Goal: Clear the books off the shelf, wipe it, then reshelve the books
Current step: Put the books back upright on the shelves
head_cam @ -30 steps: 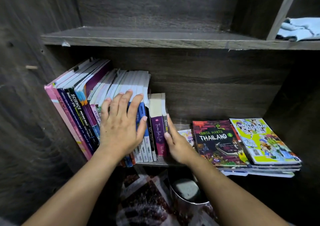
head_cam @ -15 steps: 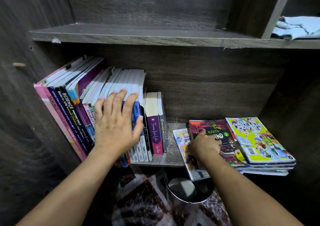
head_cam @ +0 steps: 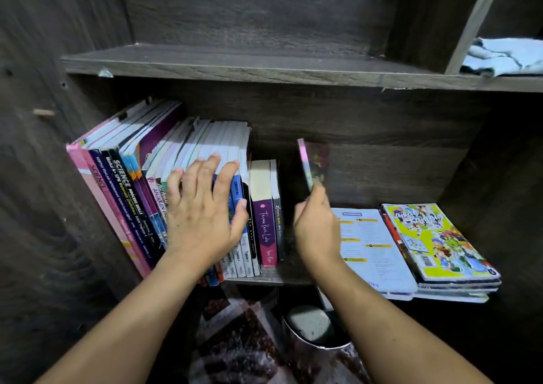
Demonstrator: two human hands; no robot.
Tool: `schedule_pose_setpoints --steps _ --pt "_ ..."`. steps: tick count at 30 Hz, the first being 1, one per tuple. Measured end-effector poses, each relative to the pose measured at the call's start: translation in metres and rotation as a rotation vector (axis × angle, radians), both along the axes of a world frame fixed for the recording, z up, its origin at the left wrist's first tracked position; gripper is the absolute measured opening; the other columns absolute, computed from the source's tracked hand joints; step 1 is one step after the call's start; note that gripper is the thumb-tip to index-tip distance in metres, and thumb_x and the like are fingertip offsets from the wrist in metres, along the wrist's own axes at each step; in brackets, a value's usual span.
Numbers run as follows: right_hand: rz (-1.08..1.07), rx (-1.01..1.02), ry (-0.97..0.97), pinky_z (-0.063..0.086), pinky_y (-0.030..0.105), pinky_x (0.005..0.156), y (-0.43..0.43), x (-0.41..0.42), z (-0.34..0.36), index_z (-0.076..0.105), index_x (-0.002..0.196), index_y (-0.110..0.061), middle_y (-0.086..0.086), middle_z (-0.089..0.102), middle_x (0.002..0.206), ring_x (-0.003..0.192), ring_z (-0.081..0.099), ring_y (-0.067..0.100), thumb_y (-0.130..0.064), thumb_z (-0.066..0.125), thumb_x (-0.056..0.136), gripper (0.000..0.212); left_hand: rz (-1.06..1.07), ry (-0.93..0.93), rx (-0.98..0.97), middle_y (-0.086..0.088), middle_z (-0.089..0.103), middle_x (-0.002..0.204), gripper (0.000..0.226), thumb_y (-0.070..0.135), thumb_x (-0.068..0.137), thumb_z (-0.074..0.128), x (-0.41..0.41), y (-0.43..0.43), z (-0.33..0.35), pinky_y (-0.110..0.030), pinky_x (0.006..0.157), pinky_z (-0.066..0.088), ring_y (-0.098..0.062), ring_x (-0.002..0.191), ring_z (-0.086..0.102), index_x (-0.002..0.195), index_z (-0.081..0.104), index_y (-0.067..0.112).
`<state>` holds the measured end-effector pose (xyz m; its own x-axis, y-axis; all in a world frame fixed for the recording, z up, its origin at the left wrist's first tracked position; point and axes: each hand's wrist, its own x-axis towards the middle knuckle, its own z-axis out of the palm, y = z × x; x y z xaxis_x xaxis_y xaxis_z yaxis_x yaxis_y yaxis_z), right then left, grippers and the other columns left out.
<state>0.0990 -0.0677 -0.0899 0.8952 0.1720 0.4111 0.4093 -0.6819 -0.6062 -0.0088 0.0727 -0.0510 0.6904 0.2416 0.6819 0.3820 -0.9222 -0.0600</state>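
Thin book up on end in my right hand, pinched at lower edge, long axis vertical, spine toward me, blurred mid-air just right of small upright books. Left hand flat and spread on leaning row, gripping nothing, only bracing. Reshelving, I judge: slot it into gap between my hands, keep row pressed left so it won't topple. Flat stack right of right hand waits on shelf. Cloth up right, above.
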Motion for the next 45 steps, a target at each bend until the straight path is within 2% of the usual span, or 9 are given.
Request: schedule_pose_setpoints --steps 2,5,10,16,29,34,37,41,45 --pt "0.132 0.254 -0.021 0.042 0.037 0.084 0.001 -0.004 -0.012 0.039 0.141 -0.008 0.018 0.056 0.132 0.107 0.058 0.039 -0.013 0.037 0.097 0.044 -0.003 0.001 0.003 -0.014 0.048 0.136 0.058 0.043 0.083 0.051 -0.001 0.0 0.0 -0.048 0.107 0.019 -0.032 0.125 0.041 0.134 0.047 0.014" --pt "0.326 0.305 0.013 0.04 0.026 0.091 0.0 -0.006 -0.039 0.037 0.144 -0.015 0.01 0.057 0.133 0.115 0.057 0.028 -0.019 0.033 0.101 0.043 -0.002 0.001 0.006 -0.014 0.048 0.137 0.058 0.043 0.084 0.052 0.0 0.001 0.0 -0.048 0.108 0.019 -0.031 0.126 0.04 0.134 0.046 0.015" --pt "0.512 0.064 0.262 0.045 0.031 0.094 -0.013 0.005 -0.067 0.025 0.147 -0.04 0.006 0.059 0.131 0.117 0.057 0.026 -0.018 0.036 0.098 0.056 -0.012 -0.01 0.001 -0.014 0.046 0.138 0.058 0.042 0.084 0.051 0.0 0.001 -0.002 -0.048 0.109 0.017 -0.032 0.127 0.039 0.135 0.045 0.015" --pt "0.177 -0.902 0.107 0.004 0.059 0.114 -0.054 0.029 -0.047 0.024 0.15 -0.028 0.006 0.014 0.16 0.147 0.007 0.034 -0.041 0.031 0.099 0.053 -0.006 -0.005 0.002 -0.015 0.046 0.137 0.06 0.043 0.083 0.051 0.002 0.0 -0.002 -0.048 0.108 0.017 -0.033 0.127 0.039 0.134 0.045 0.013" --pt "0.135 -0.945 0.31 0.004 0.064 0.111 -0.09 0.007 -0.087 -0.015 0.152 -0.026 0.017 -0.016 0.159 0.143 -0.01 0.048 -0.078 0.046 0.074 0.111 0.007 -0.026 -0.035 -0.016 0.044 0.135 0.062 0.041 0.079 0.051 0.005 -0.005 -0.001 -0.051 0.108 0.017 -0.035 0.127 0.037 0.133 0.045 0.012" --pt "0.084 -0.925 0.349 0.01 0.065 0.111 -0.069 -0.006 -0.085 -0.01 0.153 -0.022 0.024 -0.007 0.158 0.141 -0.001 0.055 -0.045 0.054 0.089 0.093 -0.01 -0.056 -0.044 -0.018 0.045 0.133 0.062 0.04 0.077 0.051 0.007 -0.006 -0.002 -0.05 0.108 0.016 -0.035 0.126 0.038 0.131 0.045 0.011" --pt "0.058 -0.892 0.244 0.022 0.063 0.108 -0.057 -0.012 -0.077 0.0 0.154 -0.021 0.027 0.006 0.157 0.138 0.016 0.056 -0.012 0.038 0.099 0.067 -0.025 -0.076 -0.028 -0.019 0.046 0.131 0.062 0.039 0.077 0.052 0.007 -0.004 -0.002 -0.049 0.107 0.017 -0.035 0.122 0.04 0.131 0.045 0.01" --pt "0.036 -0.81 -0.062 0.057 0.05 0.071 -0.068 0.002 -0.077 0.063 0.122 -0.009 0.026 0.061 0.123 0.096 0.064 0.048 -0.006 0.086 0.056 0.07 -0.046 -0.084 -0.004 -0.019 0.045 0.13 0.061 0.04 0.079 0.053 0.006 -0.002 -0.002 -0.048 0.106 0.018 -0.035 0.12 0.04 0.131 0.045 0.01" --pt "0.237 -0.721 -0.269 0.056 0.045 0.082 -0.104 0.006 -0.099 0.046 0.132 -0.014 0.017 0.062 0.126 0.096 0.066 0.036 -0.013 0.083 0.049 0.091 -0.057 -0.093 -0.005 -0.019 0.044 0.131 0.062 0.041 0.079 0.052 0.005 -0.001 -0.004 -0.048 0.107 0.016 -0.035 0.121 0.038 0.132 0.045 0.009"
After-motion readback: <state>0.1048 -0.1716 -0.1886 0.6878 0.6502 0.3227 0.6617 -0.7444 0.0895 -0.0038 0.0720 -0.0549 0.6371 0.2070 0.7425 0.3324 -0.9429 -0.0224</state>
